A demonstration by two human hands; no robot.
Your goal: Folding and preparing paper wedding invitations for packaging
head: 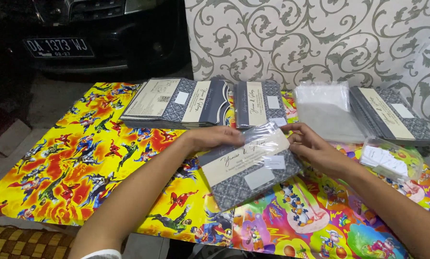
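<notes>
I hold a grey patterned card with a cream band (246,170) inside a clear plastic sleeve, tilted above the colourful cartoon-print cloth (80,163). My left hand (215,138) grips the sleeve's upper left edge. My right hand (315,148) pinches its upper right end, where the clear flap sticks up. Both hands are closed on the same sleeved card.
Stacks of similar grey cards lie at the back: a wide one (176,103), a smaller one (260,103), another at the right (392,117). A pile of clear sleeves (325,112) and a small bag of white labels (390,160) sit nearby. A dark car (90,33) stands beyond.
</notes>
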